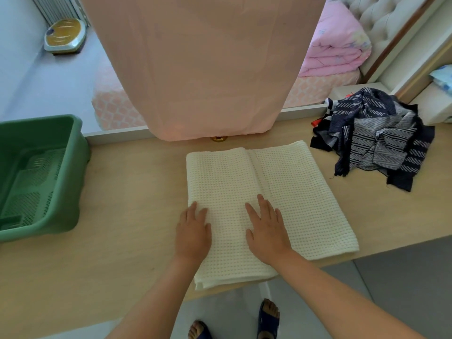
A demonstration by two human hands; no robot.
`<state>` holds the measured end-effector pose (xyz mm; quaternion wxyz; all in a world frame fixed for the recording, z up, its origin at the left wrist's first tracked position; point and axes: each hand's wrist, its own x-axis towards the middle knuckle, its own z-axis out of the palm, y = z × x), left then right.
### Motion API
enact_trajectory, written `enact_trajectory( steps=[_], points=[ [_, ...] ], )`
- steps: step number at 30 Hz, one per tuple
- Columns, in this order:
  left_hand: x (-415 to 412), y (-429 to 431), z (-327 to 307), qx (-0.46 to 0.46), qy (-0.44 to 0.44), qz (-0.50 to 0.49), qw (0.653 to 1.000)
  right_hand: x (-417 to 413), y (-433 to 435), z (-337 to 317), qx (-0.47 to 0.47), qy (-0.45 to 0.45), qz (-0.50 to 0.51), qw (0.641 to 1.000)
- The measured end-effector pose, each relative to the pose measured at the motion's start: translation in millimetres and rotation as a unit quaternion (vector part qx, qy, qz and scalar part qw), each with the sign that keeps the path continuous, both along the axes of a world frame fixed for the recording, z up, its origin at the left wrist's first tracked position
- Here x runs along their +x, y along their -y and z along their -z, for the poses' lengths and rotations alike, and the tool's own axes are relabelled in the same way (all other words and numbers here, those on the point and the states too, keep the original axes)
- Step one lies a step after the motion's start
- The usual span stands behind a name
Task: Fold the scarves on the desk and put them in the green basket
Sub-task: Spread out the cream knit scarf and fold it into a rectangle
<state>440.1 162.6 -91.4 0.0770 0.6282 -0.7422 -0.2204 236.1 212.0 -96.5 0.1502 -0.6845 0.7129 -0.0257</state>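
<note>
Now L hand point(193, 233) & R hand point(266, 233) flat, fingers straight, pressing folded cream scarf point(293, 187) on desk point(122, 241).

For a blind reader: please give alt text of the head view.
The person's left hand and right hand rest flat on a cream waffle-knit scarf, partly folded on a wooden desk. A green plastic basket stands at the left; a crumpled dark blue patterned scarf lies at the right.
</note>
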Motion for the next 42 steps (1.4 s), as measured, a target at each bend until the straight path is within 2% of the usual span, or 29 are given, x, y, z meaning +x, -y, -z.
enact_trajectory(
  steps=[3,7,10,15,17,19,20,22,23,24,29,34,37,38,40,42],
  points=[
    [9.9,5.2,-2.0,0.051,-0.067,-0.070,0.994,20.3,-2.0,7.0,0.109,0.075,0.026,0.991],
    [31.0,15.4,3.1,0.086,-0.132,-0.117,0.980,45.4,3.6,9.9,0.124,0.092,-0.005,0.988],
    [46.6,22.1,-2.2,0.109,-0.175,-0.151,0.967,55.6,10.5,8.8,0.083,0.059,-0.049,0.994],
    [56.8,38.0,-13.3,0.211,-0.286,-0.218,0.909,66.3,22.0,2.8,0.123,-0.014,-0.058,0.991],
    [52.6,44.3,-23.5,0.229,-0.325,-0.202,0.895,67.0,32.0,-14.7,0.086,-0.005,-0.046,0.995],
    [40.8,49.0,-39.9,0.242,-0.347,-0.156,0.893,66.0,43.7,-37.7,0.051,0.100,0.006,0.994],
    [32.6,51.2,-48.1,0.253,-0.355,-0.130,0.891,64.0,49.6,-52.4,0.052,0.196,0.051,0.978],
    [13.2,55.0,-62.8,0.273,-0.367,-0.075,0.886,55.3,61.1,-79.3,0.073,0.389,0.145,0.907],
    [2.1,57.6,-68.4,0.281,-0.362,-0.051,0.887,46.5,65.9,-89.9,0.081,0.438,0.179,0.877],
    [-10.0,59.6,-74.2,0.287,-0.354,-0.025,0.890,35.2,70.0,-98.2,0.084,0.455,0.203,0.863],
    [-76.6,63.3,-93.4,0.303,-0.303,0.099,0.898,-38.3,67.9,-106.8,0.069,0.428,0.250,0.866],
    [-128.5,62.3,-94.8,0.339,-0.325,0.118,0.875,-113.4,60.9,-96.6,0.017,0.395,0.279,0.875],
    [-161.0,56.6,-91.6,0.343,-0.340,0.121,0.867,-146.2,58.0,-89.5,0.030,0.425,0.298,0.854],
    [-173.0,54.3,-89.6,0.339,-0.333,0.129,0.870,-152.3,56.8,-86.9,0.040,0.440,0.292,0.848],
    [-196.5,51.0,-85.8,0.316,-0.321,0.130,0.883,-163.7,55.6,-81.9,0.038,0.432,0.264,0.862],
    [-213.6,50.5,-82.9,0.251,-0.321,0.080,0.910,-179.7,57.2,-75.9,0.011,0.406,0.249,0.879]
  ],
)
